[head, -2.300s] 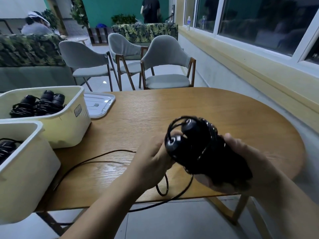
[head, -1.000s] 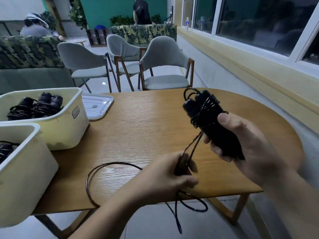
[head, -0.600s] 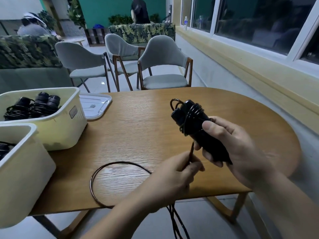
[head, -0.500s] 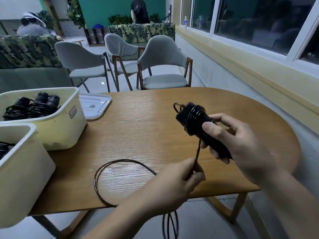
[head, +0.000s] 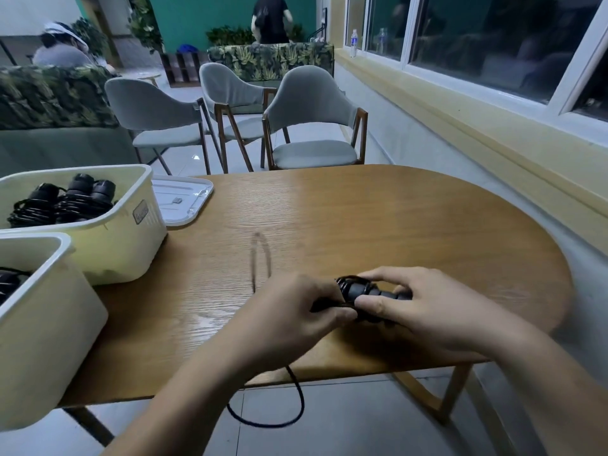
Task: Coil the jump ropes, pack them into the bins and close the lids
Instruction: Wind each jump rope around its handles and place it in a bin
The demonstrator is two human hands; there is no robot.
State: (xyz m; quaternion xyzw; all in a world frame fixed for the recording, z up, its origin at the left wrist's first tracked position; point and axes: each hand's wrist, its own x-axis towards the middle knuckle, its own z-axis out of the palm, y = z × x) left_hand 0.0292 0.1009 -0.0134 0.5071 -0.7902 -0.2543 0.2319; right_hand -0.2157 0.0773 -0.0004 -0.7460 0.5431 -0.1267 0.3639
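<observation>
Low over the oval wooden bench [head: 394, 218], the right grip [head: 427, 311] curls tight around the black jump-rope handles [head: 362, 291]. The left grip [head: 292, 311] pinches the black cord [head: 300, 394] at their end, and its slack loop hangs below the bench edge.
</observation>
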